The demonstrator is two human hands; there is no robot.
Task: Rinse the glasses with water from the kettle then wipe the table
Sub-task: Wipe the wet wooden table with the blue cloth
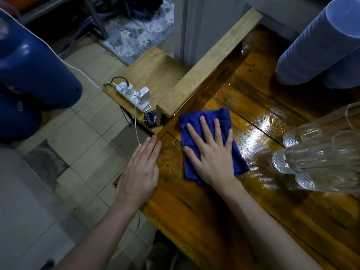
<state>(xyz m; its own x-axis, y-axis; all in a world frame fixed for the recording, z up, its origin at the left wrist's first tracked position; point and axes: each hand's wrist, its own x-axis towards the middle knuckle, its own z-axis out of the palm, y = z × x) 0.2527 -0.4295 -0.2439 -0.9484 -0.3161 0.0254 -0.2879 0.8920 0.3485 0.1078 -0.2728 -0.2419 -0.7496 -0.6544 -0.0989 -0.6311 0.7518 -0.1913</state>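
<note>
A folded blue cloth (198, 121) lies on the wet wooden table (224, 207) near its left edge. My right hand (211, 151) presses flat on the cloth with fingers spread. My left hand (140, 172) rests flat with straight fingers along the table's left edge, beside the cloth. Three clear patterned glasses (311, 158) stand at the right, close to the cloth. A ribbed blue kettle (319, 45) stands at the far right of the table. Water shines on the wood between the cloth and the glasses.
A raised wooden ledge (206, 65) runs along the table's far left side. Beside it, a lower shelf carries a white power strip (134, 96) with plugs and a phone (151, 118). A large blue container (33, 71) stands on the tiled floor at the left.
</note>
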